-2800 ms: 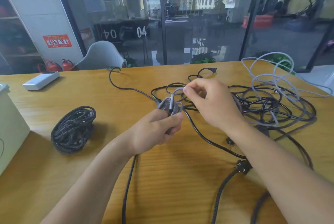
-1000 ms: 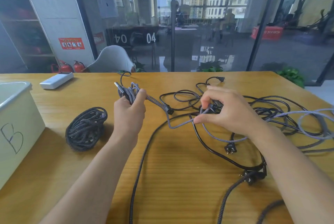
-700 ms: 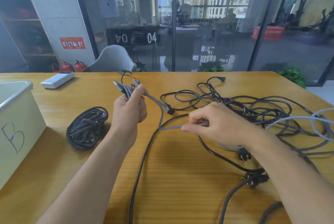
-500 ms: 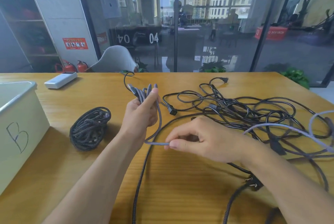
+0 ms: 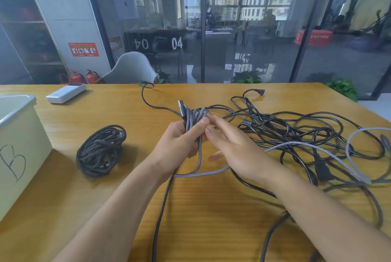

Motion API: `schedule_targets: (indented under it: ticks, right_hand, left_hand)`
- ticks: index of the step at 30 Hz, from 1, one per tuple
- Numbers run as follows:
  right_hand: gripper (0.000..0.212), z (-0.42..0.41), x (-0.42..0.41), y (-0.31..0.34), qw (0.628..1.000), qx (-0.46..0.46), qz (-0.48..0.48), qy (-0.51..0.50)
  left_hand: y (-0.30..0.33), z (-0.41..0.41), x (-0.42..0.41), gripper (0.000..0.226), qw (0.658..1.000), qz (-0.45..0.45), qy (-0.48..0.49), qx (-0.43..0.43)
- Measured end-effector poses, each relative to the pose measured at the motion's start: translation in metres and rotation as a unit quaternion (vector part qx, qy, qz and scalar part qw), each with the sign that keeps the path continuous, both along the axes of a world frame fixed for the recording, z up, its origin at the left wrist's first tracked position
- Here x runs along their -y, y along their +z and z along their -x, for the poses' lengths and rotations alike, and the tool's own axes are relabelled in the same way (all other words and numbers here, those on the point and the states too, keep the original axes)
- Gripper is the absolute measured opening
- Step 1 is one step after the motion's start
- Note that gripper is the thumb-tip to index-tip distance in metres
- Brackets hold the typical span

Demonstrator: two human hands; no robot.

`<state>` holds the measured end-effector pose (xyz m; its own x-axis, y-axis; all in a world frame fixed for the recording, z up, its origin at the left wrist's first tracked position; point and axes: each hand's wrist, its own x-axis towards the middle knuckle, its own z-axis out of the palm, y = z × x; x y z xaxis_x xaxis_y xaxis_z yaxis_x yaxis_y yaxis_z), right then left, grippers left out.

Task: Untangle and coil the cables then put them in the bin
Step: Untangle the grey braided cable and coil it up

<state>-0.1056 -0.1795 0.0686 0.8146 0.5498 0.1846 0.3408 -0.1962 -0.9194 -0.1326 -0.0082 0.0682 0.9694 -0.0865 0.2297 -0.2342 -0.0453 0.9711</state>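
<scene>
You have one braided coil finished on the table beside the bin, not yet in it. Your left hand grips the grey cable, partly looped, its loops standing near upright, plug end up and away from you. Your right hand is loose-fingered beside it, gripping nothing. The black tangle to your right is left

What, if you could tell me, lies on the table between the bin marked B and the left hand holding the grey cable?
In the head view, a coiled black braided cable lies on the table between the bin and the left hand.
</scene>
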Motion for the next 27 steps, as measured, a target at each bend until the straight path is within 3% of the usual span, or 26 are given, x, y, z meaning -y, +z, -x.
schedule_targets:
  ticks: [3,6,14,18,20,22,27]
  right_hand:
    - [0.069,0.0,-0.003,-0.008,0.999,0.015,-0.029,0.006]
    - [0.066,0.001,-0.003,-0.009,0.998,0.065,-0.02,-0.015]
    - [0.05,0.001,-0.002,-0.007,0.993,0.107,-0.021,-0.035]
    - [0.025,0.001,0.0,-0.005,0.978,0.188,0.046,-0.074]
    - [0.036,0.002,0.004,-0.002,0.973,0.207,0.101,-0.025]
    - [0.048,0.006,0.007,0.0,0.974,0.168,0.14,0.065]
    - [0.054,0.004,0.006,-0.003,0.943,0.156,0.232,0.181]
  left_hand:
    - [0.003,0.001,-0.001,0.047,1.0,-0.011,-0.022,-0.001]
    - [0.006,0.002,-0.002,0.065,0.999,-0.025,-0.031,0.004]
    - [0.008,0.004,-0.002,0.053,0.997,-0.064,-0.009,0.043]
    - [0.006,0.002,-0.005,0.052,0.998,-0.046,0.003,0.034]
    - [0.007,0.001,-0.008,0.046,0.999,-0.034,0.016,0.03]
    - [0.01,0.002,-0.012,0.043,0.999,-0.007,0.029,0.013]
    - [0.017,0.003,-0.022,0.04,0.998,0.063,0.02,-0.007]
